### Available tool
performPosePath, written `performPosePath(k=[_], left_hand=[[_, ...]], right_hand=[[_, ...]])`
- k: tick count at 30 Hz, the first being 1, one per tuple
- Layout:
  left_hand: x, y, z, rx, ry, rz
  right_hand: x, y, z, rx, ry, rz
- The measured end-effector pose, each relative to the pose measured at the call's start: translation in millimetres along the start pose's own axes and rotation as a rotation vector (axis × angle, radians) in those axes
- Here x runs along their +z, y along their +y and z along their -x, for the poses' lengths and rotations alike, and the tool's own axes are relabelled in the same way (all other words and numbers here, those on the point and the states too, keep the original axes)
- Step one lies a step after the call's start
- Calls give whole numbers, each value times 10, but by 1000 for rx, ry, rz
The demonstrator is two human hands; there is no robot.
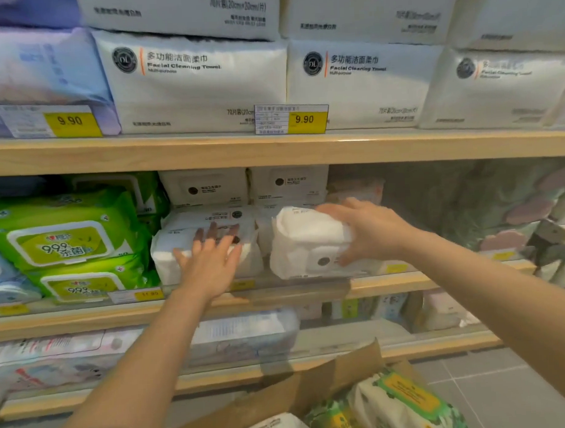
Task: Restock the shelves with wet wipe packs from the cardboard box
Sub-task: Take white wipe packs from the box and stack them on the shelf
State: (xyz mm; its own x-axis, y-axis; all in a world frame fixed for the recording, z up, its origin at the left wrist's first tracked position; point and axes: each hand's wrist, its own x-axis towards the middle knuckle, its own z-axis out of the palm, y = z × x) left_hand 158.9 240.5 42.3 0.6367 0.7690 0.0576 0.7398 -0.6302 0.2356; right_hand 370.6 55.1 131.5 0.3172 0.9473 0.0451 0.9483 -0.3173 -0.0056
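- Left hand (209,264): fingers straight and spread wide, palm flat against front of a white wipe pack (167,259) on the middle shelf (277,297); pressed on it, not gripped.
- Right hand (368,230): wrapped round a second white wipe pack (304,242), fingers over the top, thumb under at the lower right; pack tilted, lid side facing forward, at the front edge of the same shelf, just right of the left-hand pack.
- More white packs (206,187) stacked behind and above those two, further back on the shelf.
- Green wipe packs (64,234) stacked left of the white ones, touching or nearly so; can't tell which.
- Right part of middle shelf blurred; contents unreadable.
- Top shelf (272,148): big white facial towel packs (193,85) in a row, two layers; yellow price tags (306,119) reading 9.90 clipped to the front.
- Lower shelf (439,344): pale packs lying flat, print too blurred to read.
- Cardboard box (312,382) at the bottom, flap open, below the shelves near the right arm; held a green-and-yellow labelled wipe pack (403,401) and part of a white pack (272,427) at the frame edge.
- Grey tiled floor (505,385) to the right of the box.
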Motion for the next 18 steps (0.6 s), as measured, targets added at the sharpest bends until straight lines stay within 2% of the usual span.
performPosePath(k=[1,3,8,14,18], left_hand=[[91,-40,-18,-2,-13,-53],[230,-67,-24,31,67,-100],[356,-144,-69,59,180,-99],[414,-168,-80,73,209,-110],[396,-167,-76,77,206,-100]], right_hand=[[21,0,-139,3,7,25],[125,-14,-432,0,-12,53],[621,-110,-821,-47,-236,84],[820,-73,-805,-44,-190,86],[929,-108,-806,-14,-198,-8]])
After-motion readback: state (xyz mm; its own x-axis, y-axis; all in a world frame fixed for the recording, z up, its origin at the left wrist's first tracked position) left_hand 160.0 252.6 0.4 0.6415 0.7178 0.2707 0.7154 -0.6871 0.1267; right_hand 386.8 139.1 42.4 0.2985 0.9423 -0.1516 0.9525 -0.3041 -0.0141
